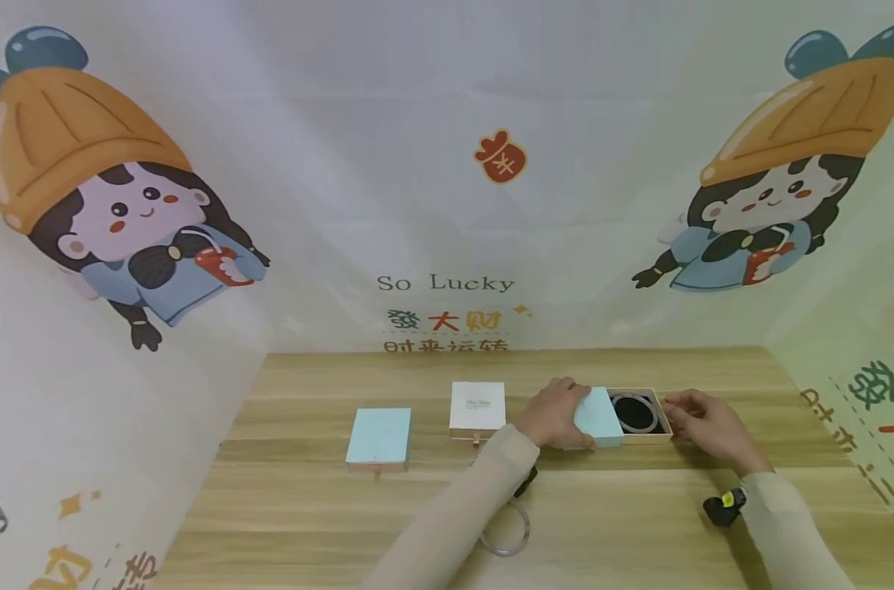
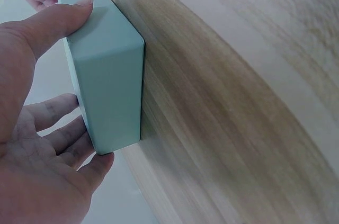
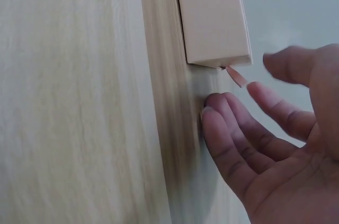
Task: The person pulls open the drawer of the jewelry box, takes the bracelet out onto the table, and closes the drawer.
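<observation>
My left hand grips a light-blue drawer box, thumb on one side and fingers on the other; the left wrist view shows the blue sleeve between them. The box's pale inner drawer is slid out to the right, and a bangle lies inside on a black lining. Beside the drawer's end is my right hand. In the right wrist view its fingers are loosely bent near the ribbon pull tab, thumb apart, pinching nothing.
A white drawer box stands left of my left hand, and another light-blue box farther left. A second bangle lies on the wooden table, partly behind my left sleeve. Printed cloth walls enclose the table's back and sides.
</observation>
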Demonstrator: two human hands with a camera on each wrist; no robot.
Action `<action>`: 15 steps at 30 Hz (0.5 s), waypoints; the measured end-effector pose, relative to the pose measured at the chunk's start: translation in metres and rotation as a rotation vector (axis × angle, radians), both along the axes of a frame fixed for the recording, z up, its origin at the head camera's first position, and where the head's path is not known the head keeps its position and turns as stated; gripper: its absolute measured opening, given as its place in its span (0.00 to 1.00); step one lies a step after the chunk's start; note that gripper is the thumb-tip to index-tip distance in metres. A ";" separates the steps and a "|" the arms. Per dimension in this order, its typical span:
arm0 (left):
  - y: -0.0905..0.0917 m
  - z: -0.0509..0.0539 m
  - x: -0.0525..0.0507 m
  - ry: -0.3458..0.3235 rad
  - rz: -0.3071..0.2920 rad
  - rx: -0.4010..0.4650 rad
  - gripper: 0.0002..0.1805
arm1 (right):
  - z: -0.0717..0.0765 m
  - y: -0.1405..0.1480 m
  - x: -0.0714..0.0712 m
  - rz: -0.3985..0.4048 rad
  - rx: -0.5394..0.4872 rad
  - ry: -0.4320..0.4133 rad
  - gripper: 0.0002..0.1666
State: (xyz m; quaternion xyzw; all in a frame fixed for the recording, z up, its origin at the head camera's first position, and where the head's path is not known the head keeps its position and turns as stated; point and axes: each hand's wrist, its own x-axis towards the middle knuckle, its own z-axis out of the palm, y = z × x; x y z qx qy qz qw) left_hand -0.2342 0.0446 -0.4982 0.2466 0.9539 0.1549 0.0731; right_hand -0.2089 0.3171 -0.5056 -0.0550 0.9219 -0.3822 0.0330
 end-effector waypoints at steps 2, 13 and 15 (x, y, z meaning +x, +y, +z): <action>-0.001 0.001 -0.001 -0.003 0.003 -0.001 0.49 | 0.002 -0.001 0.000 0.000 0.031 0.027 0.25; -0.001 0.000 -0.001 -0.003 0.004 0.009 0.48 | 0.012 -0.005 0.003 0.079 0.079 0.035 0.42; 0.000 0.000 0.000 -0.004 0.001 0.011 0.48 | 0.014 -0.006 0.003 0.101 0.100 0.044 0.44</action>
